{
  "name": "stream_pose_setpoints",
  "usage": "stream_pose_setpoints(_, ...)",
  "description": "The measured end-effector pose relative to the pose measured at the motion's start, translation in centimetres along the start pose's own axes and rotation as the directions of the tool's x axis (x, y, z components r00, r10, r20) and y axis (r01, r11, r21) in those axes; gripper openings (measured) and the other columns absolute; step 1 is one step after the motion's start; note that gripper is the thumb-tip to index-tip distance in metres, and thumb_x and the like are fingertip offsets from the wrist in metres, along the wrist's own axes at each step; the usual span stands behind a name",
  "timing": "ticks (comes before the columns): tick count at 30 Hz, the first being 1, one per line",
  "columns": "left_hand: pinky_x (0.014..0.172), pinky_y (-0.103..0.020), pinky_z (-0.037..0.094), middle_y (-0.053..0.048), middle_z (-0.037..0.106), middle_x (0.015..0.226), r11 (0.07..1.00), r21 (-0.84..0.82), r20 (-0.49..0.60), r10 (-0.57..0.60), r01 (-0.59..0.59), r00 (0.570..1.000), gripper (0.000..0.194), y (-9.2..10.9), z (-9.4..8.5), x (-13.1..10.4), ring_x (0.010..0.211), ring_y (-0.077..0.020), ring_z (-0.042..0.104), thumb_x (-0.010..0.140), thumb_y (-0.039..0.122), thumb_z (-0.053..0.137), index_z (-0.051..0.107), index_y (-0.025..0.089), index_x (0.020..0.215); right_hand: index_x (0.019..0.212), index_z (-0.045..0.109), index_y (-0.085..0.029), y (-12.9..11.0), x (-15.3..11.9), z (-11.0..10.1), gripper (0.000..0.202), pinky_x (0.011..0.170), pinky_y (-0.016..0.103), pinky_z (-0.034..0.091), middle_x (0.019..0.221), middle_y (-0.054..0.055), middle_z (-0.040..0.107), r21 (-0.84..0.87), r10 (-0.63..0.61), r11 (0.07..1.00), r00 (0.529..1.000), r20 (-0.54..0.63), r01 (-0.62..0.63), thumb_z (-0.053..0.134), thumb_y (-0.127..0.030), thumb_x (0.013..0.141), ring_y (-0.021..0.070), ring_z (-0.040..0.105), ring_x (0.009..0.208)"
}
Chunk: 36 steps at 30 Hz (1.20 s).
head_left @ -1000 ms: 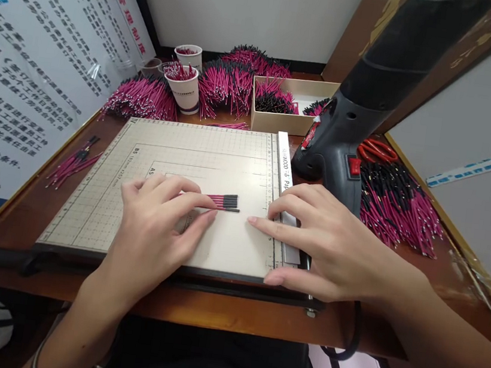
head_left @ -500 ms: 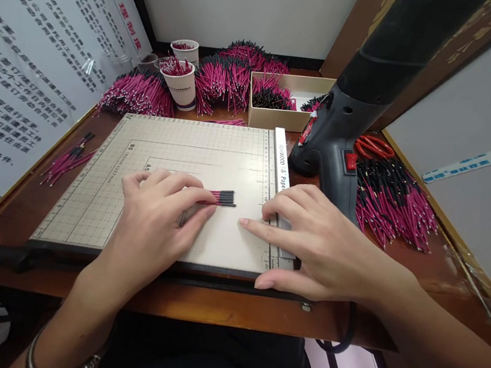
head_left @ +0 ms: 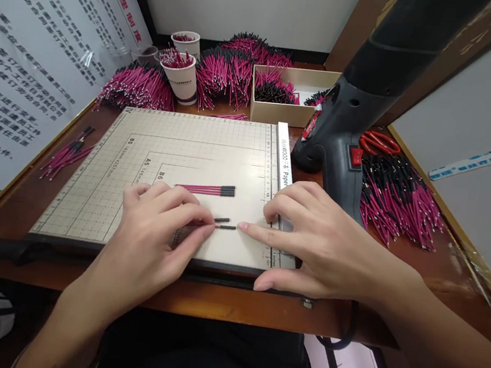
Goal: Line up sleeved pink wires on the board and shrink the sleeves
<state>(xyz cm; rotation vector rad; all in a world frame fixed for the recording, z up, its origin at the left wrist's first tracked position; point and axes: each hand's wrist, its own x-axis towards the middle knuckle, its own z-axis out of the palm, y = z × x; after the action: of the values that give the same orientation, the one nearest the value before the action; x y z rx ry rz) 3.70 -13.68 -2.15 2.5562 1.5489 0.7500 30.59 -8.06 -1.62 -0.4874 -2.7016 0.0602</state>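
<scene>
Black-tipped wire (head_left: 227,227) appears pinched by my left hand (head_left: 161,224); my right hand (head_left: 310,241), grasping nothing, points closely at the wire's tip.

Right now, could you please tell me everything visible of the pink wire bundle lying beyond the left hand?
The pink wire bundle is several thin, plastic-looking strands side by side, their black sleeve-like ends aligned toward the right. It lies flat on the gridded board; whether the left hand touches it is unclear.
</scene>
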Motion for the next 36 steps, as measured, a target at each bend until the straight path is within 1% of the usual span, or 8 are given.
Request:
stream_pose_setpoints(6, 0.09, -0.05, 0.034, -0.002, 0.075, 0.097, 0.989, 0.13, -0.023, 0.069, -0.066, 0.997, 0.021, -0.4, -0.2, 1.0, 0.089, -0.0257, 0.064, 0.109, 0.023, 0.054, 0.072, 0.024, 0.098, 0.125, 0.075, -0.018, 0.1, 0.1, -0.1, 0.059, 0.087, 0.04, 0.041, 0.102, 0.011, 0.066, -0.012, 0.003, 1.0, 1.0, -0.01, -0.003, 0.047, -0.066, 0.106, 0.0224, 0.051, 0.094)
stream_pose_setpoints(12, 0.094, -0.056, 0.033, 0.0, 0.079, 0.1, 0.956, 0.288, -0.014, 0.065, -0.058, 0.998, 0.017, 0.3, -1.2, -0.1, 0.088, -0.0267, 0.068, 0.108, 0.02, 0.056, 0.069, 0.026, 0.1, 0.125, 0.076, -0.018, 0.2, 0.2, -0.1, 0.057, 0.087, 0.04, 0.042, 0.102, 0.011, 0.066, -0.008, 0.013, 1.0, 1.0, -0.011, -0.013, 0.048, -0.064, 0.107, 0.0226, 0.052, 0.094)
stream_pose_setpoints(19, 0.098, -0.055, 0.03, 0.0, 0.08, 0.113, 0.97, 0.24, -0.017, 0.034, -0.029, 0.999, 0.02, -0.7, -0.9, 0.4, 0.095, -0.0276, 0.072, 0.11, 0.02, 0.049, 0.066, 0.025, 0.1, 0.123, 0.076, -0.017, 0.2, 0.2, 0.1, 0.056, 0.087, 0.039, 0.041, 0.101, 0.011, 0.065, -0.015, 0.009, 1.0, 1.0, -0.03, -0.01, 0.048, -0.063, 0.107, 0.0226, 0.051, 0.094)
stream_pose_setpoints(22, 0.099, -0.053, 0.028, 0.0, 0.079, 0.118, 0.985, 0.171, 0.017, 0.009, -0.011, 1.0, 0.02, -1.1, -0.9, 0.6, 0.101, -0.0274, 0.072, 0.11, 0.022, 0.048, 0.065, 0.025, 0.101, 0.123, 0.077, -0.017, 0.3, 0.2, 0.2, 0.057, 0.087, 0.039, 0.04, 0.1, 0.011, 0.065, -0.014, 0.006, 1.0, 0.999, -0.034, -0.006, 0.047, -0.063, 0.107, 0.0224, 0.05, 0.094)
stream_pose_setpoints(25, 0.099, -0.05, 0.027, 0.0, 0.077, 0.114, 0.997, 0.079, 0.048, -0.001, -0.002, 0.999, 0.019, -0.8, -0.7, 0.7, 0.105, -0.0261, 0.07, 0.11, 0.024, 0.049, 0.066, 0.025, 0.1, 0.125, 0.076, -0.017, 0.3, 0.2, 0.2, 0.057, 0.088, 0.039, 0.04, 0.101, 0.011, 0.065, -0.013, 0.004, 1.0, 1.0, -0.03, -0.005, 0.047, -0.063, 0.107, 0.023, 0.05, 0.095)
stream_pose_setpoints(30, 0.098, -0.047, 0.028, 0.003, 0.074, 0.101, 0.999, -0.048, 0.094, -0.013, 0.018, 0.995, 0.018, -0.1, -0.3, 0.9, 0.099, -0.0224, 0.068, 0.108, 0.024, 0.053, 0.067, 0.026, 0.097, 0.126, 0.076, -0.016, 0.2, 0.1, 0.3, 0.057, 0.088, 0.04, 0.04, 0.101, 0.011, 0.065, -0.028, -0.003, 1.0, 0.999, -0.054, 0.002, 0.048, -0.063, 0.107, 0.0232, 0.049, 0.094)
stream_pose_setpoints(33, 0.1, -0.049, 0.031, 0.0, 0.076, 0.114, 1.0, -0.007, 0.041, -0.029, 0.029, 0.999, 0.019, -1.0, -0.5, 1.4, 0.11, -0.0264, 0.069, 0.107, 0.031, 0.053, 0.069, 0.027, 0.098, 0.128, 0.074, -0.014, 0.2, 0.1, 0.3, 0.058, 0.088, 0.039, 0.04, 0.101, 0.01, 0.066, -0.035, 0.011, 0.999, 0.997, -0.07, -0.013, 0.048, -0.062, 0.107, 0.0231, 0.049, 0.095)
stream_pose_setpoints(36, 0.112, -0.055, 0.033, -0.004, 0.073, 0.137, 0.992, 0.104, -0.045, -0.061, 0.066, 0.997, 0.024, -2.8, -1.1, 2.8, 0.126, -0.0326, 0.066, 0.104, 0.038, 0.054, 0.07, 0.029, 0.119, 0.125, 0.074, -0.014, 0.2, 0.1, 0.4, 0.056, 0.088, 0.039, 0.04, 0.101, 0.01, 0.065, -0.032, 0.016, 0.999, 0.997, -0.073, -0.019, 0.046, -0.06, 0.109, 0.0224, 0.049, 0.094)
